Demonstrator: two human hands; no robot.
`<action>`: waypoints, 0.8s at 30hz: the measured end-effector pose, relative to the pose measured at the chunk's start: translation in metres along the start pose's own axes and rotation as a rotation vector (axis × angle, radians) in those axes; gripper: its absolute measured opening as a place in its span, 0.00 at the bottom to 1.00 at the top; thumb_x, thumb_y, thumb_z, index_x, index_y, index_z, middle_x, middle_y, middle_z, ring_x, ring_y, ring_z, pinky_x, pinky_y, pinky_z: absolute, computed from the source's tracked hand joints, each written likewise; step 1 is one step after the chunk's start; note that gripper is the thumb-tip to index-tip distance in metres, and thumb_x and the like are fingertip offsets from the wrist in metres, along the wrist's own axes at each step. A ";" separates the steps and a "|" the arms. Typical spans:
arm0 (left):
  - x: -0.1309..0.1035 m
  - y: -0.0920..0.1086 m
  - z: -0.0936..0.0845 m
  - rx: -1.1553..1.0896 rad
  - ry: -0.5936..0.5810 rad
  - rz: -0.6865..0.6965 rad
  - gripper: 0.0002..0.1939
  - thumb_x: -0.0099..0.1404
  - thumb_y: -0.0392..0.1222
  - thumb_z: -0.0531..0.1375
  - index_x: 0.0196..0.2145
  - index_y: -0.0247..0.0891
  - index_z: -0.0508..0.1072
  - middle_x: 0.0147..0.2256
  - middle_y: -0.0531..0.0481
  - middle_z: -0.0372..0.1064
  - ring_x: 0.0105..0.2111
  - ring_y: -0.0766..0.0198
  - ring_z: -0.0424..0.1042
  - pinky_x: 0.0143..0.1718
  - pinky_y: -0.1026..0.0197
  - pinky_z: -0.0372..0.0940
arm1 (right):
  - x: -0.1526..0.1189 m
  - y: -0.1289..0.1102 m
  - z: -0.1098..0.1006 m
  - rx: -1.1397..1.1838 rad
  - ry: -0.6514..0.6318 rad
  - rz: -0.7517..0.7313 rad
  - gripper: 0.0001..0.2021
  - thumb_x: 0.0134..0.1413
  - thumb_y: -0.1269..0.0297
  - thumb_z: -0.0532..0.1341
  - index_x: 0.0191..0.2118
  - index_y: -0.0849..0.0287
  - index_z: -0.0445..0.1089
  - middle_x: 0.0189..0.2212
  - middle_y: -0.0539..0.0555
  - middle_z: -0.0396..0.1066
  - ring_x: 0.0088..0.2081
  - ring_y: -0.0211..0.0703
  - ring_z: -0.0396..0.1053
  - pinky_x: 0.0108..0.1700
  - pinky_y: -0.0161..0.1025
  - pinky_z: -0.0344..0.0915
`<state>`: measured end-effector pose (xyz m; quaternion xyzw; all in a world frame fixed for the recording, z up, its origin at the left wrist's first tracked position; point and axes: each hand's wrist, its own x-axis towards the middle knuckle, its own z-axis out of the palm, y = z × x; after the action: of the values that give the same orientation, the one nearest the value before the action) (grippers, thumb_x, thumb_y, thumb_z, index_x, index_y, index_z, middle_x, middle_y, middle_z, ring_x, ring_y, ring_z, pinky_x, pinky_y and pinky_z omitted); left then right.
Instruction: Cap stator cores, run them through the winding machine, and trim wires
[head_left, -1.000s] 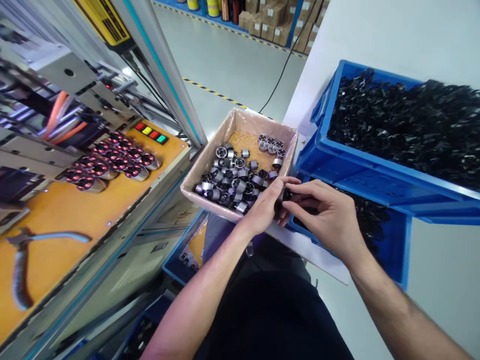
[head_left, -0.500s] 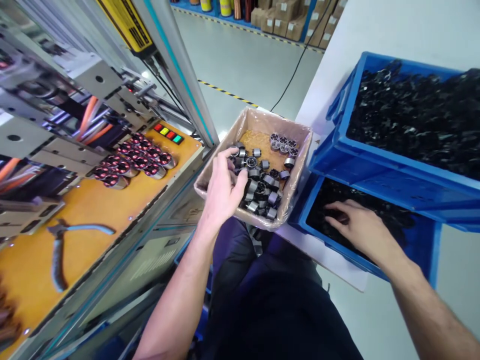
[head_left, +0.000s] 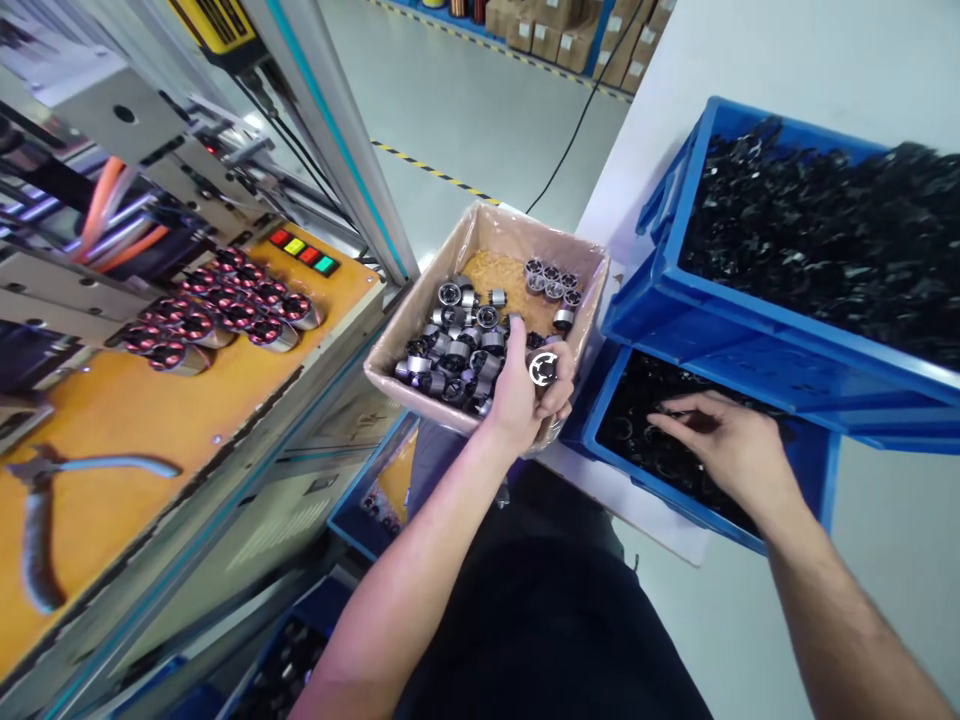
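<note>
My left hand (head_left: 521, 395) is closed on a small metal ring (head_left: 543, 369), the fingers curled round its side and its open face showing, while the thumb stands up apart from it. Beneath and beside those fingers is the lined box (head_left: 386, 385), with a heap of metal rings (head_left: 454, 355) on the thumb side and a neat little group of rings (head_left: 552, 282) beyond my fingertips, near the far corner. My right hand (head_left: 724, 440) is over the lower blue bin (head_left: 823, 480), thumb and first finger close together just above the black parts (head_left: 652, 445); they may be pinching one, but I cannot tell for certain. Beyond my right fingers, the upper blue bin (head_left: 750, 320) holds a high pile of black pieces (head_left: 825, 220), on the white surface (head_left: 787, 50). Well apart from my left fingers, across on the orange surface (head_left: 247, 410), sit copper-wound rings (head_left: 225, 310) and the pliers (head_left: 41, 530).
</note>
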<state>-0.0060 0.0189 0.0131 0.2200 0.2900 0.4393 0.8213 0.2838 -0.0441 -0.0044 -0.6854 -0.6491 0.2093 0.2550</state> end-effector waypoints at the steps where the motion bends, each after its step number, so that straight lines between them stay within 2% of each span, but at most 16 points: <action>1: -0.002 0.000 -0.001 0.007 -0.005 0.013 0.42 0.80 0.79 0.46 0.24 0.41 0.65 0.16 0.58 0.50 0.14 0.71 0.47 0.19 0.66 0.57 | 0.000 -0.004 0.000 0.053 0.006 0.026 0.30 0.53 0.25 0.76 0.32 0.51 0.83 0.39 0.59 0.88 0.36 0.58 0.84 0.41 0.53 0.80; 3: -0.004 0.001 0.000 0.026 -0.008 0.022 0.37 0.81 0.73 0.52 0.25 0.41 0.65 0.20 0.56 0.57 0.16 0.72 0.53 0.21 0.67 0.59 | -0.002 -0.017 0.001 0.158 -0.006 0.053 0.30 0.46 0.27 0.80 0.29 0.52 0.82 0.40 0.59 0.88 0.39 0.59 0.86 0.43 0.53 0.82; 4: -0.006 0.000 0.000 0.038 -0.009 0.024 0.35 0.81 0.71 0.54 0.26 0.40 0.66 0.22 0.56 0.59 0.17 0.71 0.55 0.21 0.67 0.60 | -0.002 -0.027 0.003 0.208 -0.016 0.046 0.29 0.46 0.29 0.82 0.30 0.53 0.82 0.40 0.60 0.88 0.40 0.59 0.86 0.43 0.52 0.84; 6: -0.007 -0.001 0.001 0.068 -0.018 0.033 0.30 0.80 0.68 0.56 0.30 0.41 0.68 0.22 0.58 0.56 0.18 0.71 0.53 0.22 0.67 0.61 | -0.004 -0.050 0.006 0.303 -0.038 -0.019 0.25 0.51 0.36 0.82 0.36 0.53 0.85 0.42 0.59 0.88 0.41 0.56 0.87 0.43 0.50 0.86; 8: -0.007 -0.005 0.000 0.110 -0.039 0.064 0.26 0.79 0.66 0.58 0.35 0.41 0.71 0.21 0.62 0.51 0.17 0.71 0.47 0.21 0.68 0.60 | -0.004 -0.075 0.009 0.363 -0.058 -0.139 0.17 0.61 0.45 0.80 0.41 0.53 0.86 0.44 0.59 0.87 0.44 0.54 0.87 0.44 0.47 0.87; 10: -0.006 -0.010 -0.001 0.153 -0.058 0.106 0.23 0.81 0.65 0.57 0.42 0.42 0.73 0.21 0.63 0.49 0.17 0.71 0.43 0.19 0.68 0.59 | -0.002 -0.098 0.012 0.324 -0.046 -0.282 0.09 0.67 0.54 0.77 0.44 0.52 0.86 0.47 0.58 0.87 0.47 0.53 0.87 0.45 0.45 0.87; 13: -0.006 -0.016 -0.003 0.182 -0.050 0.138 0.24 0.82 0.66 0.56 0.46 0.42 0.76 0.22 0.62 0.49 0.18 0.70 0.45 0.20 0.68 0.59 | 0.002 -0.123 0.017 0.179 0.064 -0.447 0.02 0.69 0.62 0.77 0.44 0.51 0.86 0.51 0.57 0.87 0.49 0.53 0.87 0.48 0.45 0.86; 16: -0.006 -0.019 -0.005 0.194 -0.015 0.142 0.26 0.81 0.69 0.57 0.48 0.43 0.79 0.24 0.59 0.52 0.19 0.70 0.48 0.20 0.66 0.59 | 0.005 -0.135 0.025 0.155 0.143 -0.449 0.05 0.67 0.63 0.78 0.46 0.50 0.85 0.46 0.55 0.87 0.46 0.52 0.86 0.49 0.47 0.85; 19: -0.006 -0.019 -0.005 0.239 -0.005 0.137 0.28 0.81 0.69 0.55 0.49 0.43 0.80 0.24 0.57 0.56 0.19 0.68 0.52 0.19 0.65 0.60 | 0.006 -0.137 0.032 0.223 0.136 -0.370 0.12 0.66 0.63 0.80 0.52 0.50 0.85 0.42 0.52 0.87 0.39 0.49 0.85 0.44 0.46 0.84; 21: -0.007 -0.019 -0.005 0.284 -0.012 0.140 0.28 0.82 0.68 0.54 0.49 0.43 0.81 0.25 0.55 0.59 0.20 0.67 0.56 0.20 0.65 0.61 | 0.006 -0.136 0.034 0.260 0.114 -0.368 0.12 0.66 0.65 0.79 0.52 0.50 0.86 0.44 0.52 0.88 0.41 0.50 0.86 0.44 0.46 0.84; 24: -0.009 -0.017 -0.004 0.362 -0.028 0.150 0.28 0.84 0.66 0.52 0.51 0.43 0.82 0.30 0.52 0.67 0.23 0.66 0.62 0.22 0.65 0.63 | 0.007 -0.134 0.037 0.306 0.112 -0.393 0.09 0.64 0.67 0.80 0.48 0.49 0.89 0.47 0.54 0.89 0.47 0.52 0.87 0.50 0.48 0.84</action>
<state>-0.0029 0.0027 0.0019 0.3913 0.3355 0.4368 0.7373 0.1561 -0.0303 0.0505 -0.5101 -0.7156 0.2131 0.4271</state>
